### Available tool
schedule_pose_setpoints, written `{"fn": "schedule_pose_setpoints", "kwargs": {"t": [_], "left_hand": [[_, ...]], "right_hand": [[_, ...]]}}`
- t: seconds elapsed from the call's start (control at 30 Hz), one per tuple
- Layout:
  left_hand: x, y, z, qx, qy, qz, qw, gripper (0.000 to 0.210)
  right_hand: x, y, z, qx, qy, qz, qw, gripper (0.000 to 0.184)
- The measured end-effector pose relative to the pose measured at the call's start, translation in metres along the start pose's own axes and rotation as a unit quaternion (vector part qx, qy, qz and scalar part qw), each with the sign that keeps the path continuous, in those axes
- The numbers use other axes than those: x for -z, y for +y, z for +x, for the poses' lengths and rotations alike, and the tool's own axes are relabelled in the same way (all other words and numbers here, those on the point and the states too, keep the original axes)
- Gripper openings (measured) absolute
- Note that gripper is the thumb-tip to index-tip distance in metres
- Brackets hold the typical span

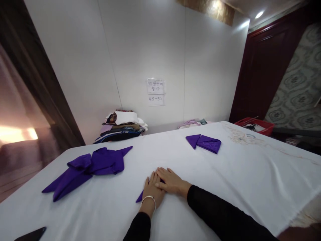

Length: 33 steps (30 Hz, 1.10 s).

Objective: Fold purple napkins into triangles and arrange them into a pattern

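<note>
Purple cloth [140, 197] under flat left hand [153, 191], right hand [171, 181] overlapping.

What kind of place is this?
Probably an indoor room for working with cloth, though I can't be sure. You can see a white cloth-covered table, folded purple fabric pieces on it, and a stack of multicoloured folded fabrics near the pale panelled wall.
</note>
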State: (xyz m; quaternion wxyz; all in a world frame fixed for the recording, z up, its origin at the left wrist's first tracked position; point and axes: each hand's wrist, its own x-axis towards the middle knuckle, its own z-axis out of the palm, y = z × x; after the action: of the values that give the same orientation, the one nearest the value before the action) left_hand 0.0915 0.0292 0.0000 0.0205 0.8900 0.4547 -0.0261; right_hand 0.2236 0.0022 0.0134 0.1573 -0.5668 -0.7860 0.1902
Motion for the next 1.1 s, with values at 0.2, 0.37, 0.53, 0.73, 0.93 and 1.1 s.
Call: {"fn": "schedule_pose_setpoints", "kwargs": {"t": [0.2, 0.37, 0.53, 0.73, 0.93, 1.1], "left_hand": [[0.001, -0.003, 0.001, 0.004, 0.002, -0.030, 1.000, 0.062], [0.000, -0.020, -0.010, 0.036, 0.000, -0.023, 0.999, 0.057], [-0.002, -0.045, -0.030, 0.079, -0.003, -0.010, 0.997, 0.054], [-0.005, -0.066, -0.059, 0.109, -0.001, -0.017, 0.994, 0.051], [0.000, -0.092, -0.091, 0.213, 0.006, -0.031, 0.976, 0.049], [0.007, -0.066, -0.077, 0.228, 0.049, -0.057, 0.971, 0.050]], "right_hand": [[0.001, 0.004, -0.006, -0.006, 0.011, -0.015, 1.000, 0.073], [0.001, 0.003, -0.007, -0.007, 0.012, -0.041, 0.999, 0.073], [-0.001, 0.004, -0.006, -0.011, 0.005, -0.054, 0.998, 0.074], [-0.003, 0.008, -0.006, -0.022, -0.006, -0.063, 0.998, 0.075], [-0.011, 0.015, -0.006, -0.018, -0.007, -0.090, 0.996, 0.075], [-0.018, 0.023, -0.005, -0.005, 0.008, -0.111, 0.994, 0.075]]}}
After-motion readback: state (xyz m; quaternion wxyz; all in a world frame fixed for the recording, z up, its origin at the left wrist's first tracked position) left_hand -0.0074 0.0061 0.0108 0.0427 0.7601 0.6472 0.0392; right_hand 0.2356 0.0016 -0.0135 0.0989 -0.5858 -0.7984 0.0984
